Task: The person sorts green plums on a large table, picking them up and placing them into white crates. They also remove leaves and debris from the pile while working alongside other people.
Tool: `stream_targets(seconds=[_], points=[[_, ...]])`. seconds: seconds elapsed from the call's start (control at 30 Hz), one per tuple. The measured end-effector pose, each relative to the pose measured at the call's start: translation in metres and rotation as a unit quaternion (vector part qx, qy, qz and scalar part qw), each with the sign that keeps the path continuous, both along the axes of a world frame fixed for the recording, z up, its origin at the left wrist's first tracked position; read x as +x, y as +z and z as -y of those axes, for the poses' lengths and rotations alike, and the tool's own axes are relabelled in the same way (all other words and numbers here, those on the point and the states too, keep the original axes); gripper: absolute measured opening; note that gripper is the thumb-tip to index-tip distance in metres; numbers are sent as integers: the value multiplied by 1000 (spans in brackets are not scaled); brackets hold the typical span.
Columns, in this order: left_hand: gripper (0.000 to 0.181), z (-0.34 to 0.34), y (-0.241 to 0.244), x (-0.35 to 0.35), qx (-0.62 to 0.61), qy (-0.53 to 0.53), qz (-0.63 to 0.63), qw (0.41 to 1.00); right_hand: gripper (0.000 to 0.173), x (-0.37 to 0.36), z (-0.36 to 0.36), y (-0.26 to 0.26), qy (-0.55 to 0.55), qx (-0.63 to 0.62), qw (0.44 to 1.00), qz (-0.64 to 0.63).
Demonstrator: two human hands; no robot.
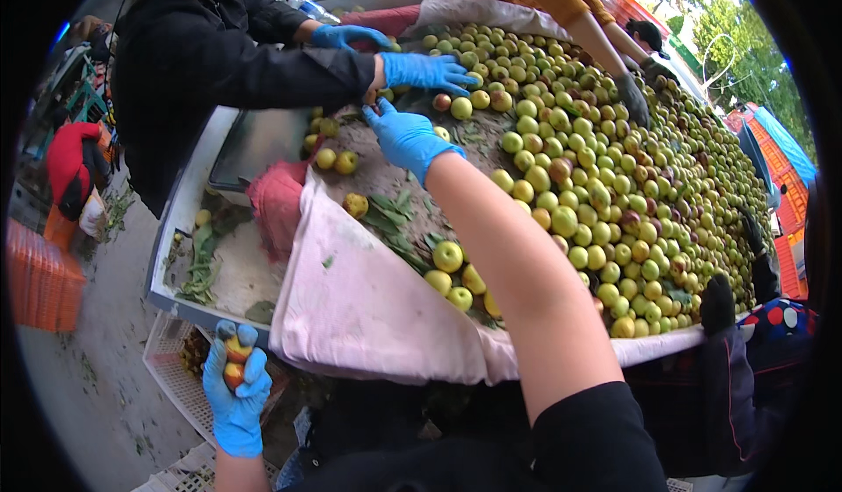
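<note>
My left hand (237,387), in a blue glove, holds two reddish-yellow fruits (235,364) over a white plastic crate at the lower left. My right hand (401,133), gloved in blue too, reaches across the table with its fingertips beside a small brownish fruit (370,96), close to a co-worker's wrist; whether it grips that fruit I cannot tell. Green and yellow round fruits (592,183) are heaped on the right of the table. A few loose ones, such as a spotted fruit (355,206), lie with leaves near the pink cloth (368,295).
A co-worker's blue-gloved hand (427,72) touches fruit just beyond my right hand. Another person's dark-gloved hand (633,100) is in the heap. The white crate (177,387) stands below the table's raised rim (191,156). Stacked orange crates (43,281) are at the far left.
</note>
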State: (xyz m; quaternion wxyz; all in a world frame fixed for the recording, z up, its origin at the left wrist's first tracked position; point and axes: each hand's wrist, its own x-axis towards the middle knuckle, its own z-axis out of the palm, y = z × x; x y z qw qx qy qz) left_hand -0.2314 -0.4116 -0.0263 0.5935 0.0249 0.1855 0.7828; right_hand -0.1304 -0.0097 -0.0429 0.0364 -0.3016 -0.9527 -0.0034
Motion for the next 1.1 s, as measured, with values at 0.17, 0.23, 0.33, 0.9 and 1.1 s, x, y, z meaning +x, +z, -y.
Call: stream_targets(seconds=[0.17,0.23,0.33,0.9,1.1], points=[[28,5,-2,-14,-4,21,8,1000,51,-44,-29,-23,-55,25,997,38],[29,6,0,-17,-1,28,9,1000,43,-58,-34,-32,-91,60,994,20],[29,6,0,-18,3,29,15,999,21,-69,-51,-45,-153,76,984,-45],[29,149,-37,-74,-238,362,-102,895,47,-73,334,159,392,-250,837,-290],[62,244,-57,-170,-439,489,-365,659,73,-102,364,142,358,-212,848,-328]])
